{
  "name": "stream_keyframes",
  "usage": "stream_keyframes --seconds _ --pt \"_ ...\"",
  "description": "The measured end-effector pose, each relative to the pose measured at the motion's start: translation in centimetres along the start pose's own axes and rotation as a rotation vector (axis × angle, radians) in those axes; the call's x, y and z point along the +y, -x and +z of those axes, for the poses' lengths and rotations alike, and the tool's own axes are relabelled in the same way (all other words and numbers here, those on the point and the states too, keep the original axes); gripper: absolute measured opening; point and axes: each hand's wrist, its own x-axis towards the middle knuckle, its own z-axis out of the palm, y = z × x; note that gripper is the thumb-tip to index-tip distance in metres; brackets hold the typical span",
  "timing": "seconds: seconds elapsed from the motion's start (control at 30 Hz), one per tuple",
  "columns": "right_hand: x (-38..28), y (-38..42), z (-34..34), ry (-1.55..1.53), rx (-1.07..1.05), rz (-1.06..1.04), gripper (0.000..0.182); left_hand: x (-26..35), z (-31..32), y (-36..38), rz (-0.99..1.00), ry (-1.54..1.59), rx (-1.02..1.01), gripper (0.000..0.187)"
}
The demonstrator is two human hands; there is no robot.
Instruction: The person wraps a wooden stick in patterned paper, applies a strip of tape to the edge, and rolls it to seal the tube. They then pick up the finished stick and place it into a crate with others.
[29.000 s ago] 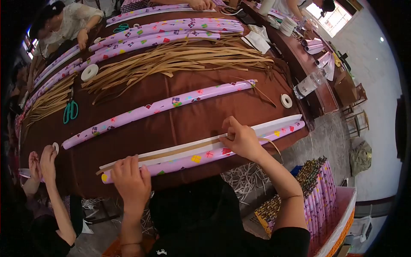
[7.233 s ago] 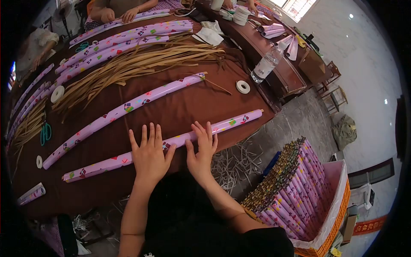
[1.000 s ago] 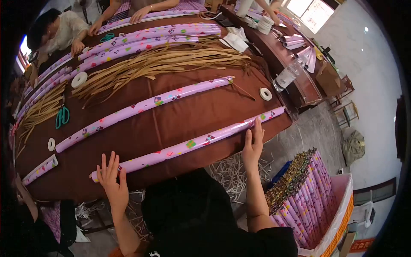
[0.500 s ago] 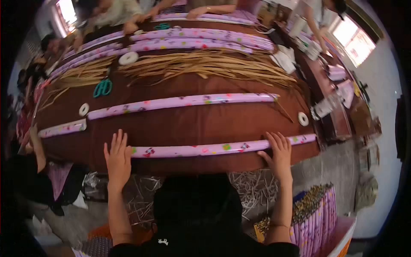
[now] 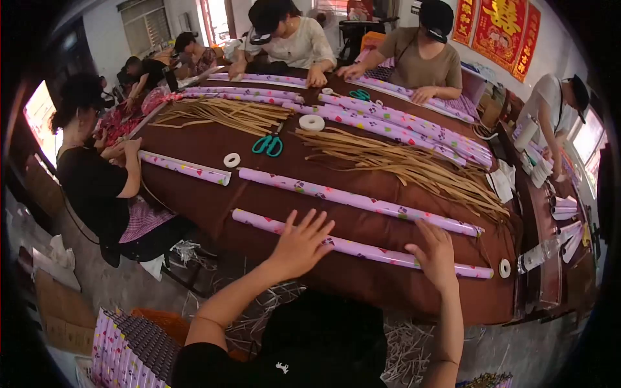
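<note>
Across the front of the brown-covered table lies a long, thin roll of shiny lilac printed sheet [image 5: 378,254]. My left hand [image 5: 303,244] is flat over its left half, fingers spread. Over the right part of this roll rests my right hand [image 5: 435,255], fingers stretched and thumb out to the side. Neither hand is wrapped round the roll. A second lilac roll [image 5: 336,195] lies just beyond, roughly parallel, with its right end close to my right fingertips. White tape rings lie near the rolls, one [image 5: 504,268] by the right end and another [image 5: 231,160] farther left.
Teal-handled scissors [image 5: 268,145] and bundles of tan strips [image 5: 407,161] lie mid-table, with more lilac rolls [image 5: 401,132] behind. Co-workers sit and stand around the table, one in black [image 5: 97,168] at the left. Shredded strips [image 5: 407,349] litter the floor.
The view has tilted and swung, showing more of the room. The front roll now lies nearer the second roll. My left hand has moved inward from the roll's left end, its fingers more spread.
</note>
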Motion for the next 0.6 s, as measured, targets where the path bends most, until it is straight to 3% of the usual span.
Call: stream_keyframes --seconds 0.07,0.13,0.23,0.33,0.4,0.43,0.57,0.6 --pt "1.8 -3.1 2.0 0.133 0.004 -0.087 0.061 1.3 0.6 -0.6 0.066 -0.099 0.075 0.054" --pt "3.8 -5.3 4.8 0.292 -0.036 -0.149 0.056 2.0 1.6 -0.7 0.099 0.009 0.075 0.055" --pt "4.7 -7.0 6.9 0.016 -0.241 -0.018 0.038 2.2 2.6 -0.4 0.088 0.085 0.051 0.058" --pt "4.9 -6.8 7.2 0.066 -0.086 -0.064 0.036 0.9 2.9 -0.7 0.049 0.24 0.108 0.051" --pt "4.4 -7.0 5.5 0.193 0.139 -0.228 0.038 0.3 1.6 -2.1 -0.214 0.599 0.21 0.048" --pt "4.2 -7.2 4.3 0.207 0.168 -0.212 0.038 -0.8 1.2 -3.4 -0.332 0.749 0.273 0.05" --pt "5.0 -7.1 1.0 0.148 0.308 -0.136 0.04 -2.7 -3.3 -10.1 -0.989 1.842 0.134 0.077" --pt "5.9 -6.7 0.7 0.139 0.352 -0.137 0.041 -2.6 -3.6 -11.3 -0.826 1.916 0.278 0.08"
